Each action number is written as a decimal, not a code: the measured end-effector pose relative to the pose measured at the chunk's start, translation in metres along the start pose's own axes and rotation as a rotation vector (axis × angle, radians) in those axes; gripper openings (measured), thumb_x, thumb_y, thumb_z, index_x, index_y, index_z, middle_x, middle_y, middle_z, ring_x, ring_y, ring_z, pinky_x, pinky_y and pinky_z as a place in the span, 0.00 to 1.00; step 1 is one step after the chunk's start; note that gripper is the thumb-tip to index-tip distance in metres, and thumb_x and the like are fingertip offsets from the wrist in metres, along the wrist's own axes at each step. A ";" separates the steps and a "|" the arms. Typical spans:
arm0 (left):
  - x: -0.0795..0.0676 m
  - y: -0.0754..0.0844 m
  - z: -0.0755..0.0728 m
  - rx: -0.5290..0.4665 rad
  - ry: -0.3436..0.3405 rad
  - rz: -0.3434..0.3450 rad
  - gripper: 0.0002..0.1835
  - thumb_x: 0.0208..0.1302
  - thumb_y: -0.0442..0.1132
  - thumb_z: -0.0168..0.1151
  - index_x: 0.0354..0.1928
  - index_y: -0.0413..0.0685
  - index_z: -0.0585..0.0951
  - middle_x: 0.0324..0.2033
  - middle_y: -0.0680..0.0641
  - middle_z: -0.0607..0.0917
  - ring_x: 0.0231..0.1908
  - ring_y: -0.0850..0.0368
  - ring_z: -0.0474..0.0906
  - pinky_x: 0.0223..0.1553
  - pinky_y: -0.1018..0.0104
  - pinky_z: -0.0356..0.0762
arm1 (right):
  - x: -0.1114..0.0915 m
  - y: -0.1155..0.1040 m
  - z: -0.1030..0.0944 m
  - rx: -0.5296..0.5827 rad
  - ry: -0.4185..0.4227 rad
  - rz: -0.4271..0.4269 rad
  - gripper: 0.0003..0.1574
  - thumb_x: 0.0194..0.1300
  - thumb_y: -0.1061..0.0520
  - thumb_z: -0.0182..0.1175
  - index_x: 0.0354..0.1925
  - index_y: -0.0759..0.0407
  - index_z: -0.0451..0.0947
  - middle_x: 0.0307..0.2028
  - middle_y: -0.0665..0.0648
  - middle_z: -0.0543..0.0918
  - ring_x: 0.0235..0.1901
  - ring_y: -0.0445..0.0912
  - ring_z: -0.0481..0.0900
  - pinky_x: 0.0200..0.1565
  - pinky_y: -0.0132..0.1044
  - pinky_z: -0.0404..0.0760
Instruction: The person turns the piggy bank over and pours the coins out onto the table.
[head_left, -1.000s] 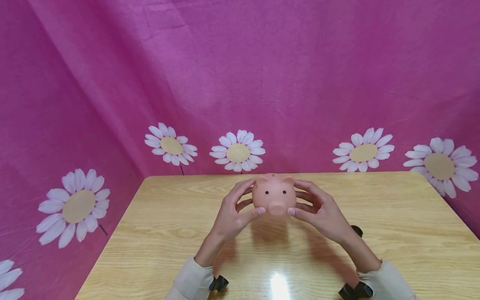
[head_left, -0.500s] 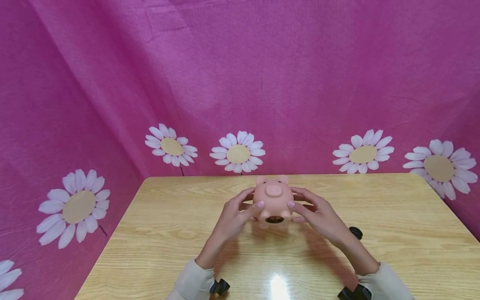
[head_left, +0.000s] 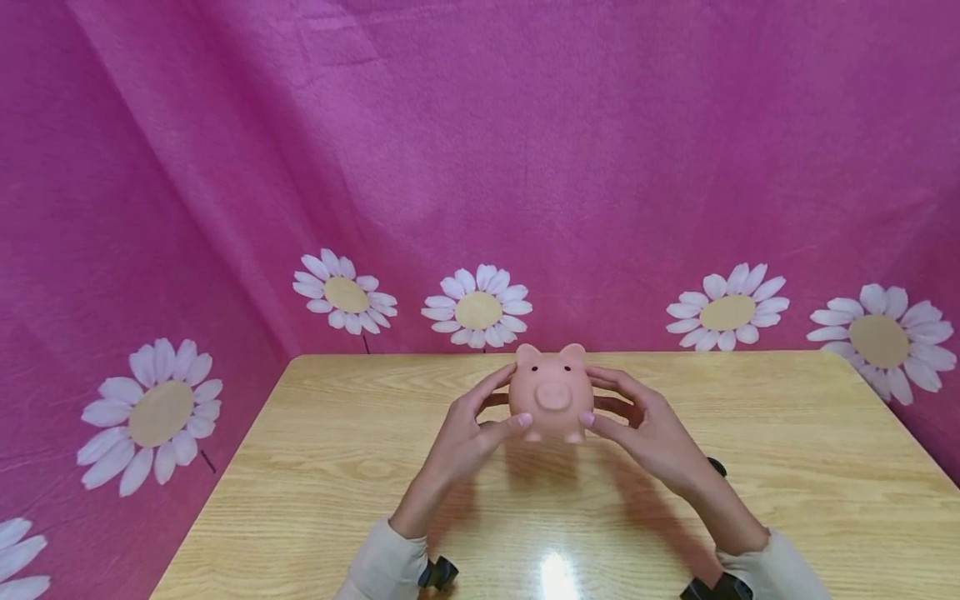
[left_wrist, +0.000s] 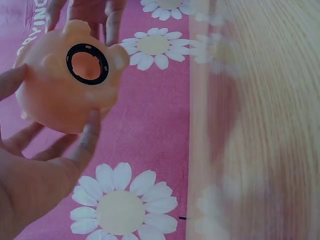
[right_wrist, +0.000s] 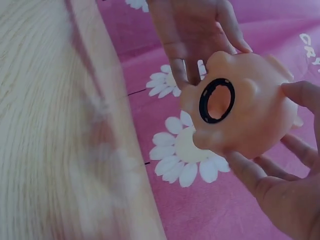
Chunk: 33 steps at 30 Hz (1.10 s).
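A pink piggy bank (head_left: 552, 408) is held up over the table between both hands, its snout facing me. My left hand (head_left: 467, 435) grips its left side, thumb near the front foot and fingers reaching round behind. On the other side my right hand (head_left: 647, 429) grips it the same way. From below, the left wrist view shows the piggy bank (left_wrist: 55, 95) with a round hole in its belly, ringed in black. The right wrist view also looks up at the piggy bank (right_wrist: 265, 110) and its open belly hole.
A small black round cap (head_left: 717, 467) lies on the wooden table (head_left: 315, 467), partly hidden behind the right forearm. Black wrist cameras (head_left: 438, 573) sit at both sleeves. A pink curtain (head_left: 585, 167) with daisies hangs behind and to the left.
The piggy bank has tipped back and forth: face down first, then snout up with its belly hole showing, now upright facing me. Both hands keep their hold.
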<state>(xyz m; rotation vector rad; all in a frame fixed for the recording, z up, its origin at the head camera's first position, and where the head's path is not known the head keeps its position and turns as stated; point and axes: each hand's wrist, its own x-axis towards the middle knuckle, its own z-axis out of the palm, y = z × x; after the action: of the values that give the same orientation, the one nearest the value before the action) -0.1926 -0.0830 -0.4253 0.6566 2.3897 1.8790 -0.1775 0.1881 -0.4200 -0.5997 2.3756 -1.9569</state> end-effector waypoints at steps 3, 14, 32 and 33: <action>0.001 0.001 0.001 -0.071 -0.012 0.067 0.41 0.67 0.37 0.74 0.80 0.54 0.70 0.77 0.49 0.74 0.71 0.40 0.76 0.58 0.61 0.89 | -0.001 -0.002 -0.001 0.015 0.029 -0.035 0.35 0.73 0.64 0.68 0.75 0.60 0.71 0.72 0.55 0.76 0.62 0.35 0.82 0.55 0.34 0.89; -0.003 -0.006 0.012 -0.013 0.060 0.071 0.33 0.70 0.40 0.73 0.76 0.53 0.76 0.73 0.47 0.78 0.70 0.44 0.79 0.61 0.56 0.88 | 0.000 0.012 0.006 0.002 0.049 -0.006 0.37 0.68 0.64 0.73 0.72 0.63 0.73 0.73 0.61 0.77 0.72 0.54 0.78 0.60 0.30 0.85; -0.001 0.002 0.007 -0.023 0.043 0.229 0.38 0.66 0.38 0.77 0.77 0.54 0.74 0.76 0.49 0.75 0.75 0.47 0.73 0.67 0.56 0.84 | 0.001 0.009 -0.001 0.085 0.043 -0.139 0.43 0.60 0.73 0.75 0.71 0.63 0.73 0.70 0.48 0.78 0.70 0.36 0.77 0.63 0.32 0.85; -0.001 0.001 0.007 -0.022 0.036 0.227 0.38 0.67 0.37 0.76 0.77 0.54 0.74 0.76 0.49 0.75 0.75 0.47 0.72 0.67 0.56 0.83 | 0.000 0.009 -0.001 0.087 0.049 -0.132 0.42 0.61 0.73 0.74 0.71 0.63 0.73 0.69 0.47 0.79 0.69 0.36 0.78 0.62 0.32 0.85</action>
<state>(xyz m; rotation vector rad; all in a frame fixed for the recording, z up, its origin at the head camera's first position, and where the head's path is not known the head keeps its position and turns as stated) -0.1894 -0.0766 -0.4261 0.9359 2.4009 2.0122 -0.1807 0.1901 -0.4284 -0.7302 2.3196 -2.1384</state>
